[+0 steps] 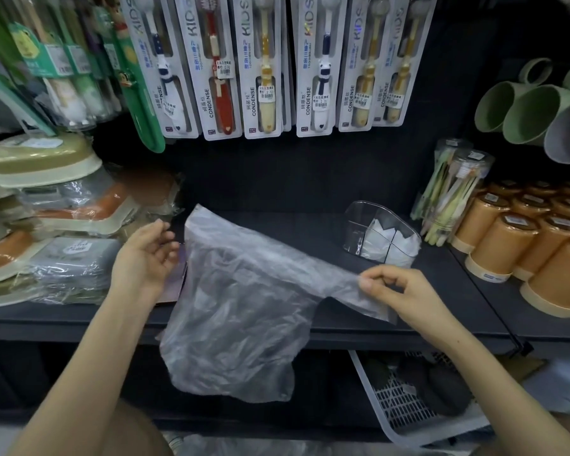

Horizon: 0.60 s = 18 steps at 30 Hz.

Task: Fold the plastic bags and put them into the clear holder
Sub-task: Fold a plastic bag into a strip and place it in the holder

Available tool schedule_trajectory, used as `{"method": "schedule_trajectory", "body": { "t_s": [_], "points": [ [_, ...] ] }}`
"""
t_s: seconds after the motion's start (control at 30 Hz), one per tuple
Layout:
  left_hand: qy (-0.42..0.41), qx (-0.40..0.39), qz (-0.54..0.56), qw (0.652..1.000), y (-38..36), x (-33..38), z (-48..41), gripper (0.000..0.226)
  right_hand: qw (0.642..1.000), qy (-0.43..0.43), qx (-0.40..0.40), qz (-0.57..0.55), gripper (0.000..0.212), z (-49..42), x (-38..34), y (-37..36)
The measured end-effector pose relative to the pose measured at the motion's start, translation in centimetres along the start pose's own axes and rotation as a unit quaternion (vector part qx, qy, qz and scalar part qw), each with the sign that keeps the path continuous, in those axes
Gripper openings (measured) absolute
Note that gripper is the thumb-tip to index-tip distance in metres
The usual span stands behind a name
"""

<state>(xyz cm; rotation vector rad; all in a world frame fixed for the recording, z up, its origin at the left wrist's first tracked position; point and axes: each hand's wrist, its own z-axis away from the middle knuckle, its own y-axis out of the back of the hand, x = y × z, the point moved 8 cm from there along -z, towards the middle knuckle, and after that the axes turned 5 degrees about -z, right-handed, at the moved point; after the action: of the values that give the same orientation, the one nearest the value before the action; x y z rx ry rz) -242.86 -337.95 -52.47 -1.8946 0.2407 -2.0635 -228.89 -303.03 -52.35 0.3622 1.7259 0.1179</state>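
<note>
- The plastic bag [244, 291] is thin and see-through, a bit grey, and crinkly all over
- It is spread wide in the air at the front of the black shelf [448, 291]; its top part is over the shelf and its bottom part hangs down past the front edge
- The right hand [405, 291] pinches the bag's right corner with thumb and fingers, and that corner is stretched into a long strip
- The left hand [142, 258] is loose with the palm up, just beside the bag's left edge; I cannot tell if it touches the bag
- The two hands are well apart, with the bag between them
- The clear holder [359, 218] stands on the shelf, near the right hand and behind it
- Thin walls split it into parts, and white folded bags [389, 245] sit inside
- Orange cups [494, 248] stand in rows on the right, with green mugs [527, 113] above them
- Kids' toothbrush packs [264, 70] hang in a row at the back
- Wrapped boxes [46, 159] are piled up on the left
- A white basket [405, 419] with holes sits under the shelf on the right
</note>
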Motion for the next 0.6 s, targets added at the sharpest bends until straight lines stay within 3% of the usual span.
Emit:
{"method": "schedule_trajectory", "body": {
  "t_s": [0.07, 0.17, 0.23, 0.33, 0.4, 0.47, 0.6],
  "points": [
    [-0.028, -0.001, -0.145, 0.989, -0.3, -0.2, -0.1, 0.017, 1.0, -0.006, 0.014, 0.023, 0.004, -0.8, 0.7, 0.6],
    [0.035, -0.047, -0.242, 0.969, -2.3, -3.3, 0.5, 0.041, 0.998, -0.012, 0.009, 0.068, 0.011, -2.2, 2.1, 0.1],
    [0.077, -0.062, -0.237, 0.966, -3.3, -4.6, 0.9, 0.063, 0.996, -0.017, -0.012, 0.083, 0.01, -3.0, 2.6, -0.7],
    [0.095, 0.013, -0.144, 0.985, -3.0, -4.2, 0.2, 0.091, 0.995, -0.025, -0.025, 0.091, 0.009, -3.7, 3.3, -0.9],
    [0.077, 0.035, -0.151, 0.985, -2.7, -3.6, -0.5, 0.115, 0.996, -0.029, -0.014, 0.089, 0.009, -4.2, 3.4, -0.4],
    [0.041, 0.003, -0.205, 0.978, -3.3, -2.9, -0.5, 0.114, 0.996, -0.032, -0.002, 0.087, 0.01, -4.7, 3.4, 0.1],
    [0.007, -0.05, -0.238, 0.97, -4.3, -2.5, 0.4, 0.076, 0.995, -0.039, 0.02, 0.09, 0.012, -5.9, 3.8, 0.9]
  ]
}}
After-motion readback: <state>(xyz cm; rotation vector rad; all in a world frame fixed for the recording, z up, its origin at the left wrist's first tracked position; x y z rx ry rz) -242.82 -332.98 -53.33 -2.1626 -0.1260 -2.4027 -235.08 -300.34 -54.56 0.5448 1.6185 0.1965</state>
